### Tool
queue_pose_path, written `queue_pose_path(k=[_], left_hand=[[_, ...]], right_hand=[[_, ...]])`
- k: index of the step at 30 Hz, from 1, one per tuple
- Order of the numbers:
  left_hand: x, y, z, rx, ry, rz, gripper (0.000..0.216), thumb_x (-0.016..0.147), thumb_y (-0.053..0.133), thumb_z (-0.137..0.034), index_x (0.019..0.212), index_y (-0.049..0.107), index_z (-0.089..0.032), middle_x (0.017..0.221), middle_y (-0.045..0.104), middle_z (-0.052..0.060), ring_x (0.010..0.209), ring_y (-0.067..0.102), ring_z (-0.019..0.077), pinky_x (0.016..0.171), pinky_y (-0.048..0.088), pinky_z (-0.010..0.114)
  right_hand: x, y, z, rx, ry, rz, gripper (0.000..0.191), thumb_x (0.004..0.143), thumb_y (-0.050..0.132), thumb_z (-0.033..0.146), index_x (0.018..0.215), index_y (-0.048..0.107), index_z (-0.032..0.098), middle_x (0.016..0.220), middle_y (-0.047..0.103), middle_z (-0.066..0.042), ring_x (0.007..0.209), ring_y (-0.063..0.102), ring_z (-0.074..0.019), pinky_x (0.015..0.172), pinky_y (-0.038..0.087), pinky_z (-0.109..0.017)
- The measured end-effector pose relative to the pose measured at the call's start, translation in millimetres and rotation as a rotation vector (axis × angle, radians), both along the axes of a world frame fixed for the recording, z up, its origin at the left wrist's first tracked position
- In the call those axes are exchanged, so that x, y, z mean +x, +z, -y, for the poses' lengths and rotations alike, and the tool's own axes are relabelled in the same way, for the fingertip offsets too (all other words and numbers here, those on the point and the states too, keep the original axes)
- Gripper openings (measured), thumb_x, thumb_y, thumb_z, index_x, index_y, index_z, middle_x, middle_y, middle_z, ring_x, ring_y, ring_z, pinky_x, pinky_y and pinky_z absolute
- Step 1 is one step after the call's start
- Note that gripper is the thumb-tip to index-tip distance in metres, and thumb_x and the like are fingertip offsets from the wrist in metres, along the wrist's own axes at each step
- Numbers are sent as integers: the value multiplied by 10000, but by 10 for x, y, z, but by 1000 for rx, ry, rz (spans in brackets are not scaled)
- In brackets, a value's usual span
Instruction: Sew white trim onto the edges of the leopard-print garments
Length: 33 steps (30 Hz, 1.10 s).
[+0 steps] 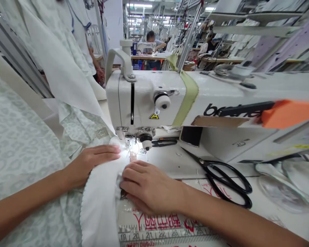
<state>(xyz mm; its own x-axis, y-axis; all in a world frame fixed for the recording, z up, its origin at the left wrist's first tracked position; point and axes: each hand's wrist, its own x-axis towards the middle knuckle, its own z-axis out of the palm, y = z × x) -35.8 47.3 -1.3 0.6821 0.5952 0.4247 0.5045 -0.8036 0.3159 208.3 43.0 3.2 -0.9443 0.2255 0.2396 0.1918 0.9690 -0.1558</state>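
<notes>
- Pale green patterned fabric (20, 147): nearest the camera, a large panel spread across the lower left of the work area and rising in folds toward the sewing machine.
- White sewing machine (144, 99): stands at centre, head facing the operator. A yellow-green fabric strip (187, 96) hangs across its arm.
- Sewing table (175, 161): white top extending beneath the machine and toward the right.
- White fabric band (100, 209): has a scalloped edge, lies over the patterned fabric between both hands, and feeds to the presser foot.
- Left hand (98, 164): open, fingers extended and laid flat on the fabric, fingertips just beside the presser foot. Not gripping.
- Right hand (146, 187): open, fingers lightly curved and pressing the white fabric band down against the table, just in front of the needle area. Not gripping.
- Printed ruler (167, 235): runs along the table's near edge beneath the right hand, marked with red characters.
- Black-handled tailor's shears (221, 181): lie closed on the table, to the right of the right hand and apart from it.
- Black thread snips (164, 142): lie behind the presser foot.
- Presser foot (134, 144): rests on the fabric, lit by the machine lamp.
- Co-worker (150, 41): seated at a separate sewing machine in the background.
</notes>
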Motion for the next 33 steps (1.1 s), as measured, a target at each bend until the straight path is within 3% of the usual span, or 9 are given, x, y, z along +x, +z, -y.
queue_pose_path(k=[3, 8, 13, 16, 22, 27, 30, 33], left_hand=[[-7, -36, 40, -8, -41, -51, 352, 906, 476, -216, 1255, 491, -170, 1292, 537, 116, 1234, 471, 212, 1021, 439, 361], [49, -45, 83, 45, -72, -139, 398, 886, 467, -191, 1278, 443, -131, 1296, 516, 149, 1259, 433, 236, 1034, 422, 410], [183, -7, 143, 195, -144, -247, 330, 912, 400, -128, 1213, 504, -43, 1219, 552, 191, 1281, 385, 301, 1022, 423, 470], [234, -27, 169, 225, -166, -209, 301, 948, 351, -112, 1186, 522, -45, 1193, 584, 172, 1234, 451, 258, 1004, 453, 418], [260, -70, 180, 57, -75, 2, 319, 976, 344, -245, 1217, 507, -112, 1203, 596, 126, 1182, 511, 184, 972, 487, 334], [272, -42, 186, 182, -137, -149, 310, 970, 318, -148, 1165, 540, -54, 1190, 603, 162, 1211, 492, 210, 978, 488, 361], [230, -35, 193, 234, -157, -212, 314, 961, 324, -119, 1163, 550, -37, 1211, 590, 170, 1230, 472, 229, 989, 479, 376], [203, -61, 214, 225, -144, -233, 328, 962, 315, -117, 1189, 545, -58, 1229, 583, 152, 1238, 465, 221, 994, 476, 367]], right_hand=[[13, 10, -2, 45, 2, 30, 173, 863, 429, 188, 776, 575, 152, 864, 573, -48, 826, 470, -171, 749, 394, -314], [12, 20, 25, 44, 23, -21, 193, 888, 432, 201, 963, 591, 120, 974, 580, -75, 896, 470, -182, 784, 394, -317], [20, 17, 87, 138, 53, 7, 201, 885, 446, 159, 739, 583, 143, 792, 566, -28, 721, 473, -153, 633, 371, -304], [24, -33, 109, 204, 45, -82, 247, 871, 458, 133, 642, 549, 150, 727, 548, -19, 641, 471, -138, 522, 310, -294], [16, -94, 100, 215, 74, -176, 218, 813, 537, 149, 595, 542, 156, 640, 519, -6, 578, 466, -142, 475, 281, -295], [19, -63, 74, 209, 78, -184, 272, 846, 503, 184, 578, 543, 157, 613, 528, -5, 568, 463, -139, 485, 307, -297], [45, -60, -3, 133, -13, -186, 288, 880, 462, 232, 627, 576, 157, 650, 560, -12, 604, 476, -137, 544, 367, -286], [66, -93, -135, 102, -237, -166, 214, 879, 418, 161, 874, 629, 129, 819, 605, -58, 708, 495, -152, 616, 398, -276]])
